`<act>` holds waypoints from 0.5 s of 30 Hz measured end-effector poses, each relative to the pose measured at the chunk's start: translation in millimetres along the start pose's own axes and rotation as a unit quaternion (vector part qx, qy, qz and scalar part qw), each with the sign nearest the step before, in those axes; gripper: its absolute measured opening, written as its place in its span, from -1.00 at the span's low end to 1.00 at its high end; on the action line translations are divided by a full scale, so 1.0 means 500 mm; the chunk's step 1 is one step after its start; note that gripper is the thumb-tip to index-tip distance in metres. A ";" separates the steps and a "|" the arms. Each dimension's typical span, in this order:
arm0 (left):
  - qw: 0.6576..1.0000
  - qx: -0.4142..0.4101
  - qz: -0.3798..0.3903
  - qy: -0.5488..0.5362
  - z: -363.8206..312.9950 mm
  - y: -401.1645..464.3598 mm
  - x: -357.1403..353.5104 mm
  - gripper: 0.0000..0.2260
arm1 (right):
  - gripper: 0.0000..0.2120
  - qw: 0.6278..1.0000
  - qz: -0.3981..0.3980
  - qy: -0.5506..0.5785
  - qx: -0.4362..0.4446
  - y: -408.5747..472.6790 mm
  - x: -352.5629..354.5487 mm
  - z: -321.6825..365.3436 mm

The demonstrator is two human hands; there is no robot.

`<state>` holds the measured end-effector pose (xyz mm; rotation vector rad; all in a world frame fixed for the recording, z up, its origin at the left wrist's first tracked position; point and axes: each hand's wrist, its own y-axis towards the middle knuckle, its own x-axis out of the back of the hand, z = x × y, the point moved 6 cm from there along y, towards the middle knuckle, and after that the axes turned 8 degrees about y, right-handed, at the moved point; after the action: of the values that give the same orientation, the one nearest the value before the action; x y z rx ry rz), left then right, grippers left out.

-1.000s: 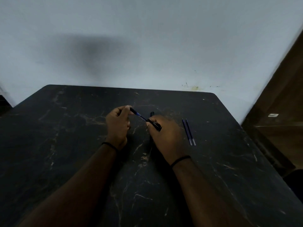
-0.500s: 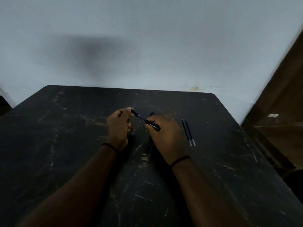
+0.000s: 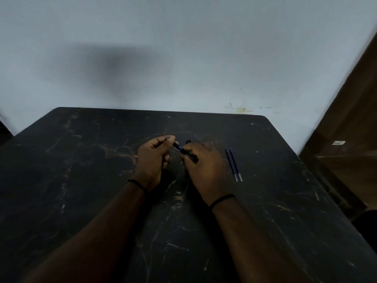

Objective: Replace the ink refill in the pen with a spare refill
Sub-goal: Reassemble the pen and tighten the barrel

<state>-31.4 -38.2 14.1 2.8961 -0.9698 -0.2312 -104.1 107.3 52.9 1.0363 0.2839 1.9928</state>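
Note:
My left hand [image 3: 152, 160] pinches the thin blue-and-black front end of the pen [image 3: 177, 146], and a blue tip shows past its fingers. My right hand [image 3: 206, 170] grips the black pen barrel [image 3: 191, 157], whose rear end sticks out over the knuckles. Both hands are just above the black marble table [image 3: 81, 180], close together near its middle. Two spare blue refills [image 3: 234, 164] lie side by side on the table right of my right hand. A small black piece [image 3: 188, 141] lies just beyond the hands; I cannot tell what it is.
A pale wall [image 3: 183, 58] rises directly behind the table's far edge. Brown wooden furniture [image 3: 350, 139] stands to the right of the table. Both wrists wear thin black bands.
My hands have drawn closer together, and the exposed stretch of pen between them is shorter than one second ago. The spare refills have not moved.

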 end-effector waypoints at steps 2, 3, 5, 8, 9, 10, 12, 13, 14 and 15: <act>1.000 -0.001 0.003 0.004 -0.002 0.000 0.000 -0.89 | -0.86 1.000 0.002 -0.005 -0.002 0.001 0.000 -0.001; 1.000 -0.002 0.006 0.006 -0.002 0.000 -0.001 -0.89 | -0.87 1.000 0.001 -0.007 -0.001 0.001 0.000 -0.002; 1.000 -0.005 0.013 0.011 -0.001 0.001 -0.001 -0.87 | -0.88 1.000 -0.003 -0.004 0.000 0.001 -0.001 -0.002; 1.000 0.000 0.017 0.008 0.001 0.003 -0.002 -0.84 | -0.90 1.000 -0.006 0.006 -0.001 0.001 -0.002 -0.004; 1.000 0.002 0.020 0.004 0.001 0.002 -0.003 -0.84 | -0.90 1.000 -0.007 0.008 -0.003 0.001 -0.002 -0.005; 1.000 0.003 0.022 0.000 0.001 0.001 -0.004 -0.85 | -0.90 1.000 -0.009 0.008 -0.004 0.001 -0.002 -0.005; 1.000 -0.002 0.026 0.003 -0.002 -0.002 -0.010 -0.85 | -0.90 1.000 -0.015 -0.001 0.001 0.001 0.000 -0.003; 1.000 -0.006 0.024 0.008 -0.004 -0.004 -0.013 -0.83 | -0.90 1.000 -0.016 -0.008 0.000 0.000 0.001 -0.002; 1.000 -0.012 0.021 0.013 -0.006 -0.006 -0.016 -0.80 | -0.89 1.000 -0.017 -0.012 -0.004 0.000 0.002 -0.001; 1.000 -0.016 0.018 0.017 -0.008 -0.008 -0.019 -0.77 | -0.88 1.000 -0.015 -0.013 -0.007 0.000 0.002 -0.001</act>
<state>-36.0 -29.4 18.6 2.8405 -1.0029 -0.1934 -104.8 108.3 52.8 1.0417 0.2691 1.9500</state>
